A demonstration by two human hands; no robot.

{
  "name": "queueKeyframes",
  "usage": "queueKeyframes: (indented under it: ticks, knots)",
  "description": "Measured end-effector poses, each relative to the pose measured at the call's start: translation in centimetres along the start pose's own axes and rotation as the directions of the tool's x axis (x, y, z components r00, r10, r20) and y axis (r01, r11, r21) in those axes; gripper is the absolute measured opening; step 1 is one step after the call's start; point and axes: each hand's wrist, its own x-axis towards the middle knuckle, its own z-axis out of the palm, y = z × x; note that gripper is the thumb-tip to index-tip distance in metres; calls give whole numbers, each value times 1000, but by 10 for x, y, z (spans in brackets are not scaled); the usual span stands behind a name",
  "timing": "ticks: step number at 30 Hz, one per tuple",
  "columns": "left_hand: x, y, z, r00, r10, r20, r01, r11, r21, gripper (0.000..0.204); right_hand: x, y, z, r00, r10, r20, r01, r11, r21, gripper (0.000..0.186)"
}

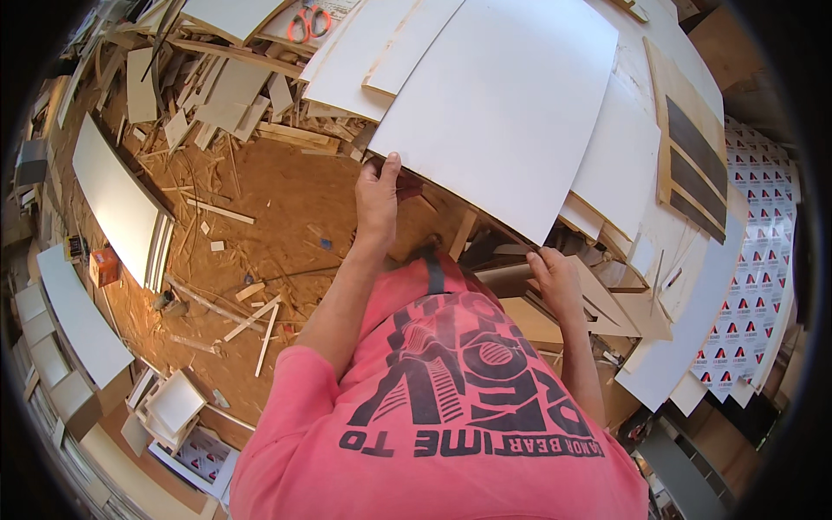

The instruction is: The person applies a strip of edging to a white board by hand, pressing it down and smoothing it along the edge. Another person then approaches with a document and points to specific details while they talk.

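Note:
A large white board [511,95] lies in front of me, its near edge toward my body. My left hand [379,195] grips that edge close to the board's left corner, thumb on top and the other fingers underneath, mostly hidden. At the near right corner my right hand [555,276] pinches the edge between thumb and fingers. Under the board and beside it are other white panels, one narrow strip [414,43] to the left and a wider panel [614,160] to the right.
Orange-handled scissors [308,24] lie at the far left of the worktop. Wood offcuts [230,95] are heaped on the left, above a brown floor [286,199] strewn with scraps. Stacked white panels [121,195] lean further left. At right are dark-striped wood [693,165] and a printed sheet [752,260].

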Motion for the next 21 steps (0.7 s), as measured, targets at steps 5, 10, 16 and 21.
queueKeyframes:
  ticks: [5,10,16,21]
  knots:
    - [2,-3,1,1000,10,-3,-10,1000,6,28,0,4,-1,999,27,-19,-28,999,-26,33]
    - [3,-4,0,1000,11,9,-11,1000,-10,27,-1,6,-1,999,13,-33,-13,1000,-9,28]
    - [4,-6,1,1000,-6,-27,7,1000,15,27,-3,3,-2,996,94,-4,-94,995,29,27]
    - [3,-4,3,1000,1,-3,-1,1000,4,26,-2,6,0,994,109,-12,-109,994,24,29]
